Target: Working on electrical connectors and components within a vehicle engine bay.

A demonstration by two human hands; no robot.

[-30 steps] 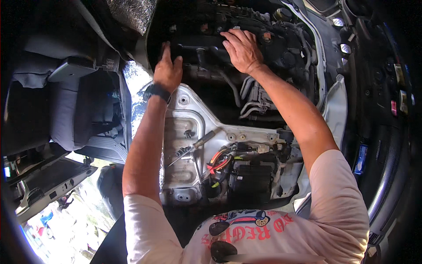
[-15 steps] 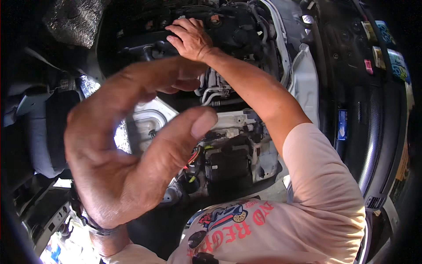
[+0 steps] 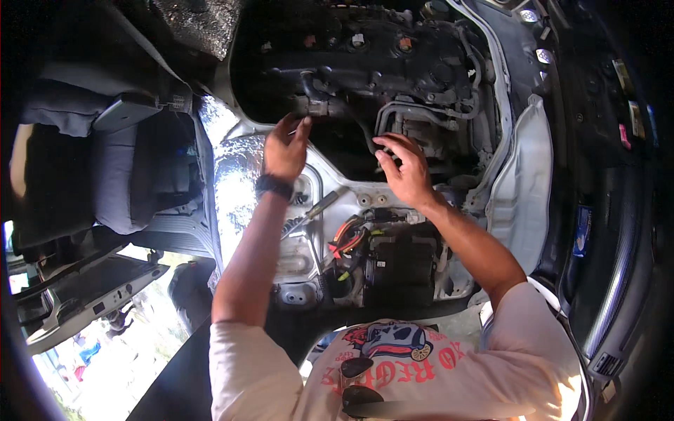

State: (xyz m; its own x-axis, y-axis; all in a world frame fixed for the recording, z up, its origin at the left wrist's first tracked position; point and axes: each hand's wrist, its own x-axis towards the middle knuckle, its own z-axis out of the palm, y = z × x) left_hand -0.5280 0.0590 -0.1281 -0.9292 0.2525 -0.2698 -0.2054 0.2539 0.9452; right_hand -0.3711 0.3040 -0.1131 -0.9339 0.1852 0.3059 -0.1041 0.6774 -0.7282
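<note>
Both my hands reach over an uncovered engine bay. My left hand (image 3: 286, 151), with a dark band at its wrist, is at the bay's near left edge. Its thumb and fingers are apart, just below a hose fitting (image 3: 317, 107) on the dark engine cover (image 3: 351, 67). To the right, my right hand (image 3: 406, 172) has its thumb and fingertips curled at the lower end of a thin black hose (image 3: 359, 123). The hose slants up-left toward the fitting. Metal pipes (image 3: 414, 109) lie just beyond my right hand.
A screwdriver-like tool (image 3: 327, 201) and a wrench (image 3: 314, 251) lie on the white metal ledge. Orange and red wires (image 3: 344, 238) run beside a black box (image 3: 400, 263). Seats (image 3: 116, 179) stand left; a white panel (image 3: 523, 182) and dashboard (image 3: 597, 231) are right.
My left hand has dropped from close before the camera to the bay's left edge. My right hand has come nearer, from the engine cover to the black hose. The view has shifted.
</note>
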